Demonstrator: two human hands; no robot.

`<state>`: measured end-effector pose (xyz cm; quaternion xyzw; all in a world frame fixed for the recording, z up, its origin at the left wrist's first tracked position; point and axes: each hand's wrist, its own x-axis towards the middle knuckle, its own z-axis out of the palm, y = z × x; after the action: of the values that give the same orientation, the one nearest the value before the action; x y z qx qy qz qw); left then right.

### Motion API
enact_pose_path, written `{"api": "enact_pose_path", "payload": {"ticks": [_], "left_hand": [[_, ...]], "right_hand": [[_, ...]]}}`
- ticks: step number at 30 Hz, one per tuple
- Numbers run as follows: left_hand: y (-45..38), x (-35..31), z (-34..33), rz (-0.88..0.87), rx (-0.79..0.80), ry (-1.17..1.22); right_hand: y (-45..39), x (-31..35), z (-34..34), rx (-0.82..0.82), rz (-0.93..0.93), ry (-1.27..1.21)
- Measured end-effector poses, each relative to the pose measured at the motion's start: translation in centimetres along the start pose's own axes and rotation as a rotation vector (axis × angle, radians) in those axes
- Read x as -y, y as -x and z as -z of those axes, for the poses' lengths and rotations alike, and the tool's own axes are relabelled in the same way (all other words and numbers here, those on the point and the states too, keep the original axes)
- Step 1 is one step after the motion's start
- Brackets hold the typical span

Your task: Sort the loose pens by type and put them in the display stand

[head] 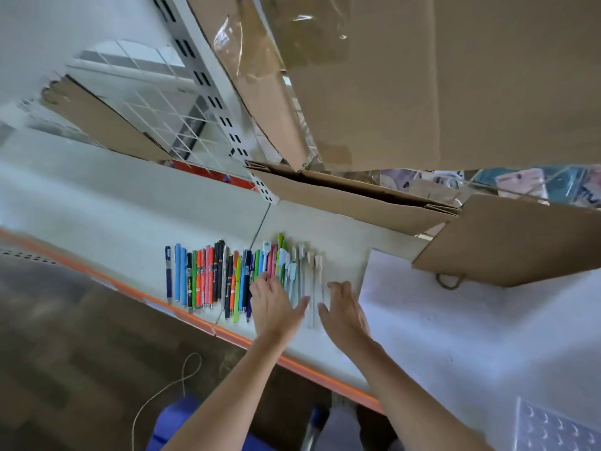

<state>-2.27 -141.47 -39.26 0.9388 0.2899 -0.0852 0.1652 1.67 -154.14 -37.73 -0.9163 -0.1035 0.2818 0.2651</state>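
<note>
My left hand [274, 305] and right hand [344, 312], both spread flat and holding nothing, flanked the pale pens [309, 281] near the shelf [130, 203] front edge; squeeze evenly, keeping barrels parallel.

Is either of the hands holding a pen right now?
No: the left hand and right hand lie open and flat over the row of pens.

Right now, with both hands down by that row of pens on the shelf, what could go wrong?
1. The row of pens lies close to the shelf's orange front edge; a sideways sweep by the left hand could roll some off.
2. The pale pens between the left hand and the right hand nearly match the shelf, so one could be missed or mis-sorted.
3. The cardboard flap hangs just above and could catch a raised hand.
</note>
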Motion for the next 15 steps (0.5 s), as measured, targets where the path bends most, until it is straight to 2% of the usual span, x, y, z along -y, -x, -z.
{"api": "enact_pose_path", "payload": {"ticks": [3, 7, 12, 15], "left_hand": [[-0.3, -1.1, -0.4, -0.027, 0.013, -0.049], [-0.9, -2.8, -1.1, 0.059, 0.050, -0.092], [-1.9, -3.6, -0.6, 0.197, 0.074, -0.076], [-2.4, -3.3, 0.0, 0.204, 0.072, -0.086]], "right_hand": [[0.6, -1.7, 0.8, -0.096, -0.049, 0.188], [1.6, -4.1, 1.5, 0.001, -0.098, 0.360], [1.5, -4.7, 1.4, 0.030, -0.141, 0.332], [1.7, -5.2, 1.4, 0.025, -0.164, 0.352]]}}
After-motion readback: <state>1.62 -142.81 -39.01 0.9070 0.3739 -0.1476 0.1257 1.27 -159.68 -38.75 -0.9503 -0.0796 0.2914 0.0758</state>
